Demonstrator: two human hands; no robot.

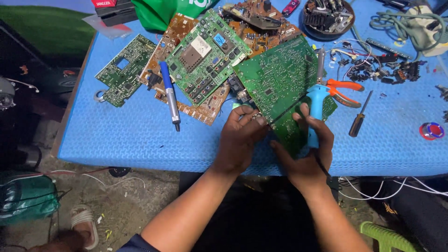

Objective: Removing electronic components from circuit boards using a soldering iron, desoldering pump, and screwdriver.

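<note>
While the green board (280, 88) is steadied at its near corner by the pinching left hand (240, 140), a blue-handled iron (317, 100) is gripped in the closed right hand (308, 149), its long axis running away over the board's right edge. Beyond the board, further boards (205, 53) are piled; pliers (343, 91) lie right of it.

Tilted green circuit board (280, 84), blue soldering iron (317, 105)

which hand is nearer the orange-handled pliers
Right. The right hand, holding a blue soldering iron, sits just below-left of the pliers; the left hand grips the green board farther left.
</note>
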